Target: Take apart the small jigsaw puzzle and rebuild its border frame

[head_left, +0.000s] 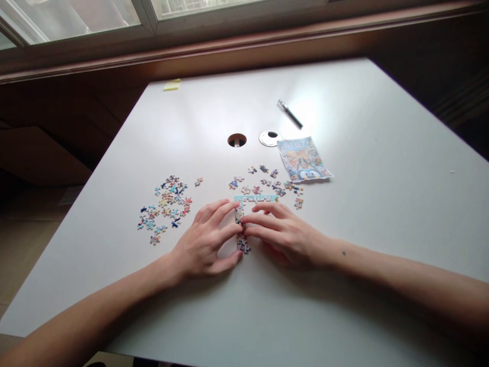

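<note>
A partly joined jigsaw puzzle [261, 198] lies on the table, with a light blue top row and a column of pieces running down its left side. My left hand [208, 237] is at the left of that column, fingers spread, the fingertips and thumb touching its edge. From the right, my right hand [288, 232] reaches in with its fingers stretched out and apart. Its middle fingertips touch the column's right edge; the thumb is mostly hidden under the hand. Between the hands, dark patterned pieces [243, 245] form the column's lower end.
Loose puzzle pieces [170, 201] lie heaped at the left, and more pieces [277, 186] are scattered behind the puzzle. A printed picture sheet [304, 159], a round cover [269, 138], a cable hole [237, 140], a black pen [290, 113] and a yellow note [171, 85] are farther back.
</note>
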The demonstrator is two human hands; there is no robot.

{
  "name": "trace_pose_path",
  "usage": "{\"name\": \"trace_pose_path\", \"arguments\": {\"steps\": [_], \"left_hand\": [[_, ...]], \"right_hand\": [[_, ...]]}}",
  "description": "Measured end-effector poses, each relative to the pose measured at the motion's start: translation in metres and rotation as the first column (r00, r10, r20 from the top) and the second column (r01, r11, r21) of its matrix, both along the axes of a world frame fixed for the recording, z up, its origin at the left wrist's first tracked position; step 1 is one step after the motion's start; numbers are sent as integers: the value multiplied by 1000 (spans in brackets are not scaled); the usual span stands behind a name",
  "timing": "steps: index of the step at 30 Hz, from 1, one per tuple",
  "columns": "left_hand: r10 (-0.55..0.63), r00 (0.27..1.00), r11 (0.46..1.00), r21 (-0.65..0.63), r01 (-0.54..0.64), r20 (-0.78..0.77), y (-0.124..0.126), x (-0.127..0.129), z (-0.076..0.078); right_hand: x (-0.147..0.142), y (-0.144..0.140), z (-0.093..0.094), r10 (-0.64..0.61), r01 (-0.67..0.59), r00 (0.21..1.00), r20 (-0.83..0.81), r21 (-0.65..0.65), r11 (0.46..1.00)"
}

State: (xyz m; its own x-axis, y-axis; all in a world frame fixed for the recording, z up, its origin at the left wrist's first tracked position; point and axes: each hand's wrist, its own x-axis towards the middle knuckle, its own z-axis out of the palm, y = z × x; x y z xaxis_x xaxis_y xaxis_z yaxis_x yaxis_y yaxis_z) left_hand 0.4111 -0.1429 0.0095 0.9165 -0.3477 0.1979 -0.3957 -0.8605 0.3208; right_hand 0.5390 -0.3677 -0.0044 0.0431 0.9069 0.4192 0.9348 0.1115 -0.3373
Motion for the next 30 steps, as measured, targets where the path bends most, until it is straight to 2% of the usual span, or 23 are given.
{"name": "trace_pose_path", "arguments": {"steps": [8,20,25,30], "left_hand": [[3,999,997,76,-1,-38,-1,0,0],[-19,996,1000,19,20,-82,2,-1,1],[41,996,999,-26,-43,-79,0,-1,1],[37,994,999,8,-37,-102,-2,1,1]], "right_hand": [[-1,0,2,-5,5,1000,-5,-30,1000],[1,1,-3,6,-6,999,-34,-5,1000],[1,1,-2,0,0,1000,-30,-22,1000],[1,1,-3,7,-7,999,-44,-8,1000]]}}
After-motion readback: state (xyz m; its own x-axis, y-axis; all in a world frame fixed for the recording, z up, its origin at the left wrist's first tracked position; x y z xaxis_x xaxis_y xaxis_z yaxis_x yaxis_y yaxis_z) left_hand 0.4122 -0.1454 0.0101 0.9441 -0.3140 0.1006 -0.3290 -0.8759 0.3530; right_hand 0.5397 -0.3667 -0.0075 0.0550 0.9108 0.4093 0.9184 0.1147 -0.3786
